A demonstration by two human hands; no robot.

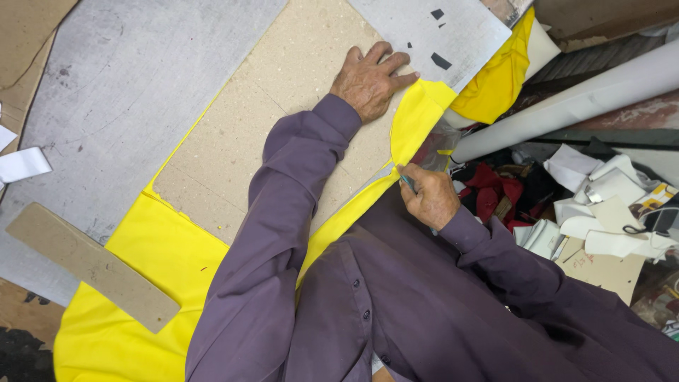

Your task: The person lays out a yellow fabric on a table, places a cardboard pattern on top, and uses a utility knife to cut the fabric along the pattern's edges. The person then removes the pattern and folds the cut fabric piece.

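My left hand (368, 81) lies flat, fingers spread, on a beige cardboard pattern (283, 113) that covers yellow fabric (148, 262) on a grey metal table (127, 71). My right hand (428, 198) is closed around a small blue-handled tool (408, 184), mostly hidden, at the pattern's edge where the yellow fabric (414, 120) curls up. Purple sleeves cover both arms.
A narrow cardboard strip (92, 265) rests on the fabric at left. A white roll (566, 106) lies at right above a heap of red, black and white scraps (566, 205). More yellow cloth (498, 78) sits at the table's far corner. A grey board (431, 32) overlaps the pattern.
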